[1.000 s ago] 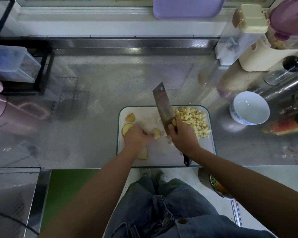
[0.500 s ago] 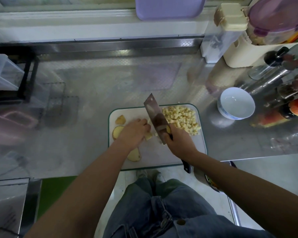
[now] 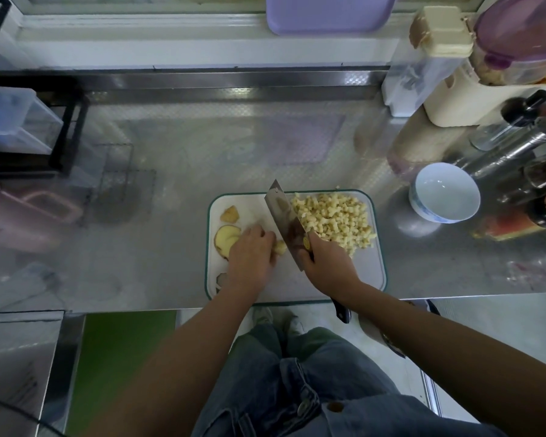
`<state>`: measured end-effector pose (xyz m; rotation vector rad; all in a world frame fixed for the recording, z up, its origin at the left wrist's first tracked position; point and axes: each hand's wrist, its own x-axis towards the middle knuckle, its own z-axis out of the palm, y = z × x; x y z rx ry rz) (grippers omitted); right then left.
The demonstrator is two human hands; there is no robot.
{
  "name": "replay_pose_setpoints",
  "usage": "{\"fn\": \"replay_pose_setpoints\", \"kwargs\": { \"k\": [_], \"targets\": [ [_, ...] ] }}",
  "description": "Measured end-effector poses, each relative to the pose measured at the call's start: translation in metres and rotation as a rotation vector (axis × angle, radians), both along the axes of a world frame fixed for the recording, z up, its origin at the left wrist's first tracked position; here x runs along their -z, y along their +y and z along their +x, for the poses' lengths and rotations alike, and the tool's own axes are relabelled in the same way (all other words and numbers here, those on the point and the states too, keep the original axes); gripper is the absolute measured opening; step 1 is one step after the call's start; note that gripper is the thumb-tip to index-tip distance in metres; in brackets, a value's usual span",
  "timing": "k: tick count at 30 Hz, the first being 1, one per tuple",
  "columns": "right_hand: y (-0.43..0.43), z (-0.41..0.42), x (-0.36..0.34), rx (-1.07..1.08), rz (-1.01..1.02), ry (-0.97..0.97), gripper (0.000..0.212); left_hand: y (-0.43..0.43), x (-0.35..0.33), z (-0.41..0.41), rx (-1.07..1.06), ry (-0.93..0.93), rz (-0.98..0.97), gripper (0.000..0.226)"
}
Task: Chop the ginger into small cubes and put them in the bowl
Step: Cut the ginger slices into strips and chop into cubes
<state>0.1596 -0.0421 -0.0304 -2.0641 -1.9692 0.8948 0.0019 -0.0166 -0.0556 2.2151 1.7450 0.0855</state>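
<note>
Left hand [image 3: 249, 257]: holds ginger piece [image 3: 280, 247], closer to the blade than a second ago.
Right hand [image 3: 327, 264]: grips cleaver [image 3: 282, 212], position unchanged.
Cube pile [image 3: 336, 219]: unchanged.

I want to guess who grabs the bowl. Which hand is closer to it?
Right. The right hand grips the cleaver, left of the bowl; the left hand holds ginger farther left, beyond the blade.

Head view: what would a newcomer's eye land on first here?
The cleaver, gripped by the right hand, stands blade-down mid-board beside the ginger piece that the left hand holds. Right of it, a big pile of ginger cubes covers the far right part of the cutting board. The white bowl sits empty on the steel counter, right of the board.
</note>
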Motion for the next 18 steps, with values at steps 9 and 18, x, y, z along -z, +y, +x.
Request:
{"fn": "replay_pose_setpoints", "kwargs": {
  "k": [9,18],
  "targets": [
    [-0.006,-0.008,0.001,-0.038,0.024,-0.055,0.015,-0.007,0.000,0.003,-0.186,-0.132,-0.023,0.012],
    [-0.007,-0.024,0.008,-0.077,-0.028,-0.113,0.013,-0.002,0.000,0.005,-0.257,-0.146,-0.051,0.013]
  ]
}}
